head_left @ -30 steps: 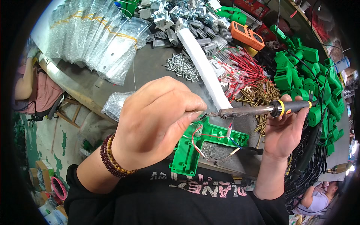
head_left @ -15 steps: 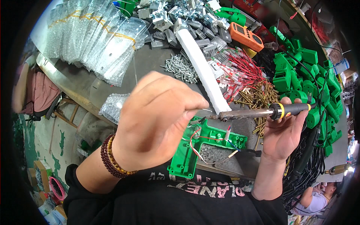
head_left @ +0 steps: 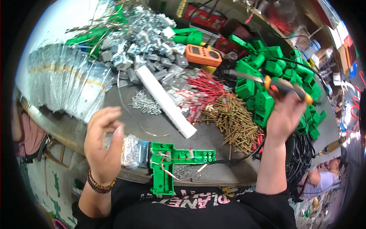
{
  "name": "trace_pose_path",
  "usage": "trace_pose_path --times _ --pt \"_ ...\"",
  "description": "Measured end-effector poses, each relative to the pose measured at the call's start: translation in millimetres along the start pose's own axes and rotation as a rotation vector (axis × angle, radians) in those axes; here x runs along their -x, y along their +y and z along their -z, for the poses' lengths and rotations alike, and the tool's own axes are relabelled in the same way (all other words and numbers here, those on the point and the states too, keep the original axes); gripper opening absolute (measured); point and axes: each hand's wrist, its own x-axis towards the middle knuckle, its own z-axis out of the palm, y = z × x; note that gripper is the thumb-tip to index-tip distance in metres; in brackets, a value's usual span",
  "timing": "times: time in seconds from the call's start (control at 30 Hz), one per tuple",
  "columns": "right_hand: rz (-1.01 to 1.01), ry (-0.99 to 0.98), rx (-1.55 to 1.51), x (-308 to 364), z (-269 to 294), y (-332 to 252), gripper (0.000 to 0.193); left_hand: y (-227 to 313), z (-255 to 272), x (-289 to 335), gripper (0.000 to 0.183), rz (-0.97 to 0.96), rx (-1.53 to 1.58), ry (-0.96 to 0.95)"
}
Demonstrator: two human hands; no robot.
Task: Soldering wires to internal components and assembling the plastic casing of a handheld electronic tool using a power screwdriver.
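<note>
The right hand (head_left: 282, 118) is closed around the black and yellow handle of a soldering iron (head_left: 283, 88), whose metal shaft is pointing leftward, above the edge of a heap of green plastic parts (head_left: 263, 101). The left hand (head_left: 101, 145) is raised with its fingers loosely bent and apart; I see nothing gripped in it, and its wrist carries a beaded bracelet (head_left: 101, 186). Between the two hands, nearer to the left one, an open green pistol-shaped housing (head_left: 163, 177) lies on the tabletop (head_left: 131, 119), close to the person's body. Inside it are thin wires (red, white and blue), and a black cable (head_left: 238, 158) goes from its end toward the right hand. A bubble-wrapped package (head_left: 130, 152) is just beside the left hand, touching the housing or nearly so. Beyond the hands, in the space between them, are a white bar (head_left: 166, 103), small silver screws (head_left: 146, 102), red leads (head_left: 206, 83), a brass screw pile (head_left: 236, 126) and, farther away, an orange multimeter (head_left: 203, 56).
</note>
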Motion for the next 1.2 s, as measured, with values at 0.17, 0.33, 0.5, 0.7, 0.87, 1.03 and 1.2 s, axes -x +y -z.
trace_pose_path --times 0.17,0.33,0.5,0.7,0.87,1.03,1.2 --pt "0.001 -0.060 0.440 -58 -4 90 0.028 7 0 5 0.034 -0.339 -0.137 0.071" --pt "-0.115 -0.279 0.907 -71 -3 91 0.035 33 -5 16 0.025 -0.401 -0.157 -0.210" --pt "-0.236 -0.992 0.578 5 -10 -36 0.016 25 -24 23 0.034 -0.501 -0.386 -0.363" --pt "-0.041 -1.127 0.587 85 -20 -65 0.030 20 -30 18 0.031 -0.598 -0.298 -0.325" --pt "-0.576 -1.065 0.116 73 -17 -54 0.016 12 -37 25 0.025 -0.543 -0.287 -0.297" --pt "-0.920 -1.011 0.053 71 -32 -60 0.013 16 -37 26 0.018 -0.453 -0.229 -0.274" --pt "-0.559 -1.090 0.159 67 -43 -55 0.013 13 -35 27 0.016 -0.428 -0.196 -0.264"
